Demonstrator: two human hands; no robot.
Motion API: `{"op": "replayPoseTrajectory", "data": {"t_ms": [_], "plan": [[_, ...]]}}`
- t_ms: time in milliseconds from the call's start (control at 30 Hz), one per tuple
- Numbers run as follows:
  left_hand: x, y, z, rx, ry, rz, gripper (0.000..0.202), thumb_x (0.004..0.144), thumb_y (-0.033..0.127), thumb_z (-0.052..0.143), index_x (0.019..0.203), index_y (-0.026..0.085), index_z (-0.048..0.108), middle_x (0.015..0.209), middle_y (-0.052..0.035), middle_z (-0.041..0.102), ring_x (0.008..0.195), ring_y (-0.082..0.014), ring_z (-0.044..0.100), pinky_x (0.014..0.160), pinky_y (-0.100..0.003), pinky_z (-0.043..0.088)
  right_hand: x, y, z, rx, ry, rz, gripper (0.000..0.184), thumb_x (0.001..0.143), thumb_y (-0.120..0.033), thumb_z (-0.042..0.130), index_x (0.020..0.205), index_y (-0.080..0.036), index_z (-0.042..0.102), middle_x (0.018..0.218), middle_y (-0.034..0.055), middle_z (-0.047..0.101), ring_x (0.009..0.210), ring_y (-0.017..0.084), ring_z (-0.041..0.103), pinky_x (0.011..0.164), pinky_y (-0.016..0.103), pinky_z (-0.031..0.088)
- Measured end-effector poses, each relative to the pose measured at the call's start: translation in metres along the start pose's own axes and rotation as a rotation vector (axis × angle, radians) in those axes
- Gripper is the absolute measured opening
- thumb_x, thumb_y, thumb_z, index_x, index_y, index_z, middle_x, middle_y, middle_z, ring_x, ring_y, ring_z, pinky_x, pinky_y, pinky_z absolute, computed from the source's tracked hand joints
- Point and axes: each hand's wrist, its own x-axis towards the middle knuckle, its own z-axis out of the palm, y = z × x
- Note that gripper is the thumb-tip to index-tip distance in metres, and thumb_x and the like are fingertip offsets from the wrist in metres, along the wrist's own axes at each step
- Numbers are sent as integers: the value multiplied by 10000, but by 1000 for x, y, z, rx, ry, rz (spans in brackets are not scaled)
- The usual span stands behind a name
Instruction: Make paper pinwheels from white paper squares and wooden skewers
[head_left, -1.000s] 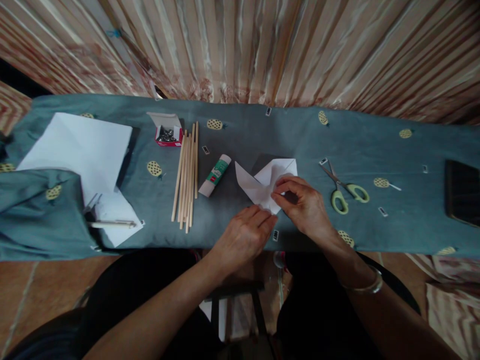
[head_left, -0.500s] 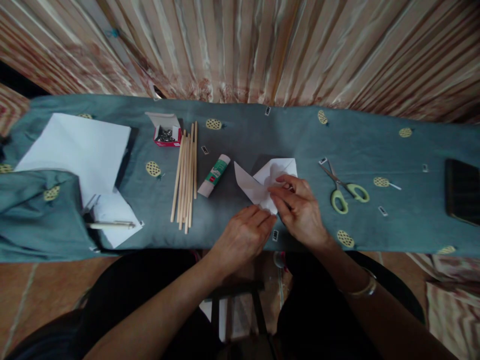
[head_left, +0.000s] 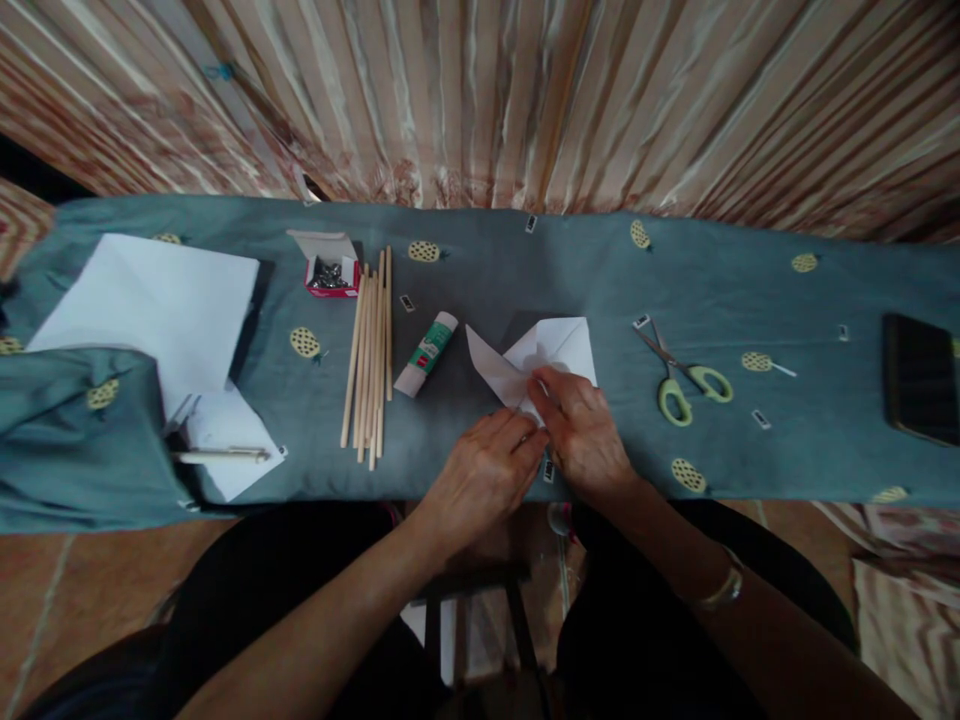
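A white sheet of paper [head_left: 564, 346] lies in front of me on the cloth, partly folded, with one flap standing up on its left. My left hand [head_left: 491, 465] is closed on the paper's near corner. From the right, my right hand [head_left: 581, 430] presses its fingers onto the paper's middle, its fingertips close to the left hand. Both hands cover the near part of the sheet. Left of the paper is a green and white glue stick [head_left: 427, 354]. To the right lie scissors [head_left: 679, 370] with green handles, their blades slightly apart.
Several wooden sticks [head_left: 367, 360] lie left of the glue. Behind them stands an open red box [head_left: 331, 278] of small metal pieces. Farther left are white sheets [head_left: 172, 290] and a pen [head_left: 221, 455]. A dark phone-like object [head_left: 921, 375] lies at the far right.
My right hand has moved slightly left and down, its fingers now lower on the paper and nearer the left hand. The left hand stays at the near corner.
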Motion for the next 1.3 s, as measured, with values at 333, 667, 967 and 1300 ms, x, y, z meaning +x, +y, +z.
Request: {"op": "replayPoseTrajectory", "data": {"t_ms": [333, 667, 967, 1300], "plan": [[4, -5, 2, 92, 43, 32, 158, 942, 198, 518, 990, 122, 648, 901, -74, 659, 845, -228, 581, 737, -365, 488, 16, 7, -21, 125, 89, 38, 367, 906, -105, 405, 1189, -189, 622, 1272, 136, 614, 1161, 285, 567, 971, 454, 492], [6, -12, -6, 161, 25, 48, 171, 944, 184, 514, 1018, 134, 660, 939, -72, 683, 873, -225, 580, 757, -365, 468, 56, 63, -25, 248, 125, 182, 465, 907, -270, 484, 1357, -172, 541, 1233, 117, 688, 1174, 292, 623, 1012, 485, 492], [7, -43, -21, 263, 149, -47, 222, 914, 120, 505, 991, 162, 708, 1041, -92, 695, 978, -261, 563, 836, -421, 485, 36, 73, -49, 337, 110, 502, 356, 803, -292, 644, 1135, -175, 699, 795, 38, 740, 676, 195, 682, 684, 345, 548], [5, -15, -11, 81, 73, 82, 320, 898, 412, 603, 1012, 118, 661, 989, -110, 684, 920, -259, 582, 779, -398, 513, -3, 61, -48, 578, -100, 665, 317, 762, -373, 685, 1026, -196, 685, 707, 18, 705, 586, 177, 645, 570, 311, 514]]}}
